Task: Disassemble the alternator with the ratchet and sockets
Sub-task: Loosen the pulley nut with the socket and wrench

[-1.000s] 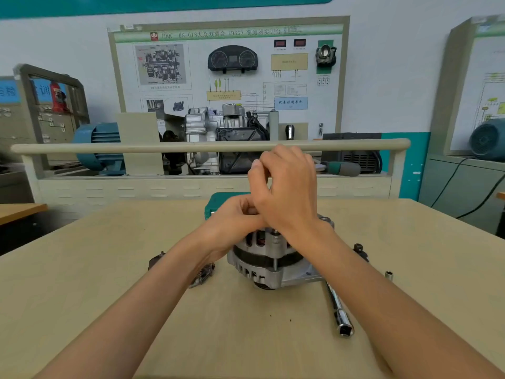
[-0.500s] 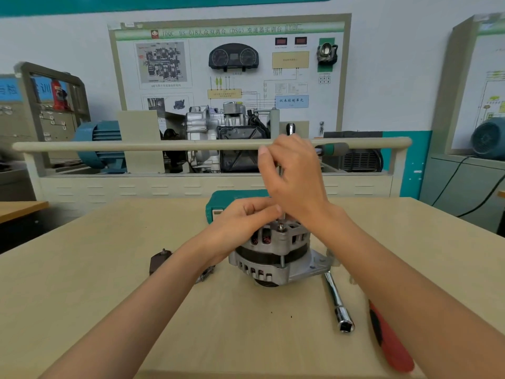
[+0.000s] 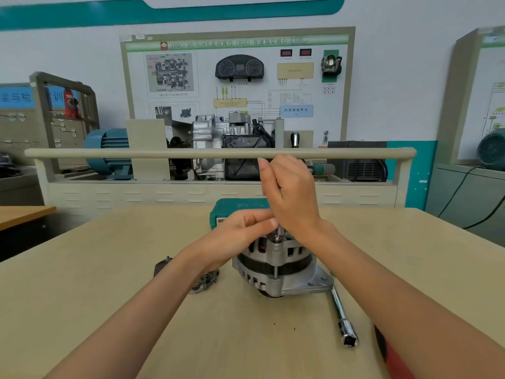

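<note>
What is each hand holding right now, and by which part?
The left hand pinches the socket on the alternator bolt. The right hand grips the ratchet near its head.

Two bare forearms reach in from below. The left hand [image 3: 240, 231] and right hand [image 3: 289, 192] wear no gloves. No sleeves show.
</note>
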A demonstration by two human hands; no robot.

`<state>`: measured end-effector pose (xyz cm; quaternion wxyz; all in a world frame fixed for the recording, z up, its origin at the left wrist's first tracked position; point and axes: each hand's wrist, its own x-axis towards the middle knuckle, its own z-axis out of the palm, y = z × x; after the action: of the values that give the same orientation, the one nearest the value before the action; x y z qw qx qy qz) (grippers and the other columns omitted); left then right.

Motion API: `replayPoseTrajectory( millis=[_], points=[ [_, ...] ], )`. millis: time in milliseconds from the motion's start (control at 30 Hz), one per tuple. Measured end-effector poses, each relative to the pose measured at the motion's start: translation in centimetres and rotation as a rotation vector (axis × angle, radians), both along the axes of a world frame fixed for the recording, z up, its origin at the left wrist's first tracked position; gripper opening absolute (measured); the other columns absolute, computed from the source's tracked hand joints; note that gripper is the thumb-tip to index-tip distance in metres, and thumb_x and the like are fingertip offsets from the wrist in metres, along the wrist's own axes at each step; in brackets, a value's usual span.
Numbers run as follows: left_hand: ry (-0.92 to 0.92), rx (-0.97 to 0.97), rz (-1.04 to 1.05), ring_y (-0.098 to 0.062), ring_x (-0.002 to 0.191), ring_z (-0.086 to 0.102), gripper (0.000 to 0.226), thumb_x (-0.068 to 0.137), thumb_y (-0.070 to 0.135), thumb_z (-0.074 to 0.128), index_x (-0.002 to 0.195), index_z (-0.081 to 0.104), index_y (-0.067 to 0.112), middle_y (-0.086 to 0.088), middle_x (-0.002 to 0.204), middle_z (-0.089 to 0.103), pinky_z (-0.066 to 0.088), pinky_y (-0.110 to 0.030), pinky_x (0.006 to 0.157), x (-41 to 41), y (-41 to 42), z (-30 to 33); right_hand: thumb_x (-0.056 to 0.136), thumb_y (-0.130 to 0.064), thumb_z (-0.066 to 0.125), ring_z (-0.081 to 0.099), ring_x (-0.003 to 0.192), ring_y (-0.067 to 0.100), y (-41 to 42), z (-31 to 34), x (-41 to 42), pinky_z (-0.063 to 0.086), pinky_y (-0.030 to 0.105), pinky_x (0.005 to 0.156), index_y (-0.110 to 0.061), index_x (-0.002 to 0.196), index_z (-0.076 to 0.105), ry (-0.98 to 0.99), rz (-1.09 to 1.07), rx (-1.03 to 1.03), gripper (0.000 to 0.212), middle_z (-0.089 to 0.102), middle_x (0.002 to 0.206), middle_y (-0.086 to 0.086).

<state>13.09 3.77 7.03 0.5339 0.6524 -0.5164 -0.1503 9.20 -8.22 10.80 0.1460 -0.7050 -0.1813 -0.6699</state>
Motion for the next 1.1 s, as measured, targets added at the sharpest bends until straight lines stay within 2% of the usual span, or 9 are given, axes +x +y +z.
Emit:
replayPoseTrajectory(
  millis=[100, 267, 467, 567, 633, 700, 767, 933, 1100],
  points=[
    [-0.015, 0.006, -0.010, -0.007, 0.117, 0.058, 0.028, 0.099, 0.018, 0.046, 0.123, 0.061, 0.020, 0.009, 0.120, 0.066, 0.043, -0.020, 0.101, 0.0, 0.0, 0.1, 0.094, -0.018, 0.042, 0.044, 0.050, 0.022, 0.0, 0.0, 0.0, 0.041, 0.042, 0.052, -0.004, 0.054, 0.054, -0.016, 0.012, 0.018, 0.044, 0.047, 0.051, 0.008],
    [-0.013, 0.013, -0.056, -0.008, 0.115, 0.060, 0.027, 0.096, 0.009, 0.050, 0.118, 0.062, 0.020, 0.008, 0.117, 0.068, 0.043, -0.020, 0.101, 0.0, 0.2, 0.2, 0.093, -0.017, 0.042, 0.041, 0.050, 0.021, 0.3, -0.2, 0.3, 0.038, 0.040, 0.052, -0.003, 0.053, 0.052, -0.038, 0.010, 0.034, 0.044, 0.044, 0.051, 0.007],
    [0.019, -0.049, -0.017, -0.010, 0.104, 0.066, 0.026, 0.087, 0.004, 0.062, 0.102, 0.069, 0.022, 0.005, 0.104, 0.073, 0.048, -0.014, 0.087, 0.0, 0.3, 0.2, 0.091, -0.013, 0.046, 0.044, 0.050, 0.024, 0.6, -0.1, 0.0, 0.039, 0.037, 0.050, -0.001, 0.054, 0.055, -0.061, -0.037, -0.099, 0.040, 0.047, 0.051, 0.010],
    [0.032, -0.125, 0.038, -0.011, 0.091, 0.070, 0.026, 0.082, 0.001, 0.067, 0.088, 0.073, 0.025, 0.003, 0.089, 0.075, 0.051, -0.014, 0.078, -0.2, 0.1, -0.2, 0.089, -0.014, 0.051, 0.048, 0.051, 0.024, 0.8, -0.2, -0.5, 0.038, 0.033, 0.052, -0.001, 0.055, 0.058, -0.106, -0.182, -0.182, 0.036, 0.051, 0.054, 0.010],
    [0.001, -0.165, 0.146, -0.013, 0.081, 0.071, 0.019, 0.078, 0.003, 0.072, 0.077, 0.073, 0.022, -0.001, 0.079, 0.075, 0.053, -0.017, 0.071, -0.2, -0.2, -0.5, 0.087, -0.016, 0.054, 0.048, 0.053, 0.023, 1.3, -0.4, -0.8, 0.036, 0.032, 0.053, -0.005, 0.055, 0.058, -0.135, -0.349, -0.207, 0.034, 0.051, 0.055, 0.008],
    [-0.040, -0.163, 0.241, -0.014, 0.078, 0.069, 0.013, 0.076, 0.005, 0.074, 0.077, 0.069, 0.017, -0.001, 0.076, 0.074, 0.054, -0.019, 0.068, -0.1, -0.5, -0.7, 0.086, -0.020, 0.055, 0.048, 0.055, 0.022, 1.7, -0.5, -1.0, 0.034, 0.031, 0.055, -0.008, 0.056, 0.058, -0.144, -0.497, -0.209, 0.033, 0.051, 0.056, 0.006],
    [-0.045, -0.155, 0.230, -0.011, 0.080, 0.069, 0.014, 0.077, 0.007, 0.073, 0.080, 0.069, 0.019, 0.002, 0.079, 0.074, 0.053, -0.017, 0.069, -0.1, -0.5, -0.8, 0.087, -0.021, 0.055, 0.049, 0.056, 0.022, 1.8, -0.5, -1.0, 0.035, 0.031, 0.055, -0.009, 0.057, 0.058, -0.130, -0.546, -0.194, 0.032, 0.051, 0.057, 0.005],
    [-0.009, -0.155, 0.065, -0.012, 0.101, 0.067, 0.027, 0.086, 0.008, 0.064, 0.096, 0.074, 0.032, 0.003, 0.102, 0.074, 0.050, -0.019, 0.089, -0.4, 0.5, -0.8, 0.088, -0.018, 0.056, 0.050, 0.054, 0.025, 1.1, -0.3, -0.7, 0.038, 0.032, 0.054, -0.005, 0.057, 0.059, -0.085, -0.379, -0.135, 0.033, 0.053, 0.056, 0.008],
    [0.014, -0.151, 0.011, -0.010, 0.105, 0.066, 0.028, 0.092, 0.012, 0.057, 0.098, 0.074, 0.033, 0.006, 0.105, 0.073, 0.048, -0.015, 0.087, -0.9, 0.2, -0.7, 0.088, -0.017, 0.055, 0.046, 0.054, 0.023, 1.0, -0.1, -0.9, 0.033, 0.032, 0.055, -0.003, 0.056, 0.057, -0.069, -0.249, -0.118, 0.035, 0.051, 0.056, 0.009]
  ],
)
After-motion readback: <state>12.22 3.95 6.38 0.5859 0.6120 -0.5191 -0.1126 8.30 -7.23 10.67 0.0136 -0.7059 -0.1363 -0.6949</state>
